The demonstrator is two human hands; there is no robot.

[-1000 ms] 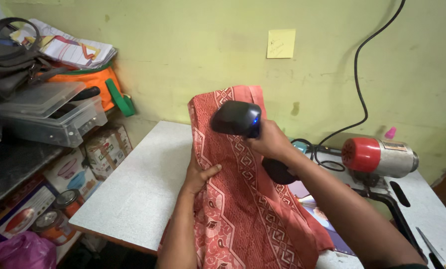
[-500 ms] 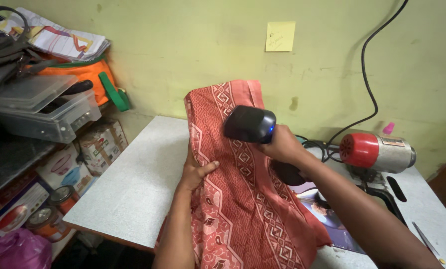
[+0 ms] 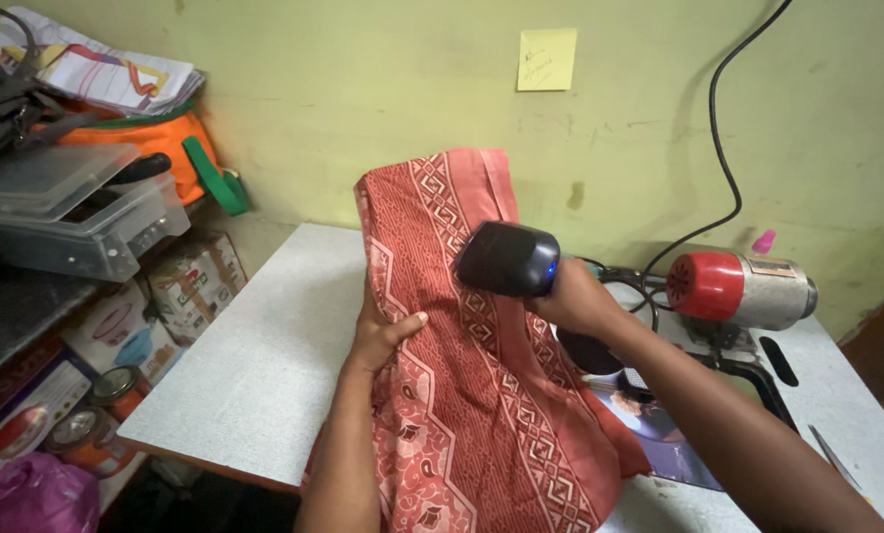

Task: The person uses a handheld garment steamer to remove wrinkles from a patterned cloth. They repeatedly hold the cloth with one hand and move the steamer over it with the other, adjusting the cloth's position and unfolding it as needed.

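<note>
Gripping rust-red patterned cloth [image 3: 462, 395] upright, left hand [image 3: 378, 336]; right hand [image 3: 575, 296] clasping black steamer [image 3: 509, 260].

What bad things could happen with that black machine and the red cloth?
The right hand presses the black handheld steamer against the red patterned cloth close to the left hand, so those fingers might get burned. Its cord loops on the table beside the arm and could perhaps snag.

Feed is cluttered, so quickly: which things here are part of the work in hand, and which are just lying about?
In use: patterned red cloth, held up by the left hand; black handheld device in the right hand.

Lying about: red-capped motor, yellow sticky note, clear plastic box, orange bag.
</note>
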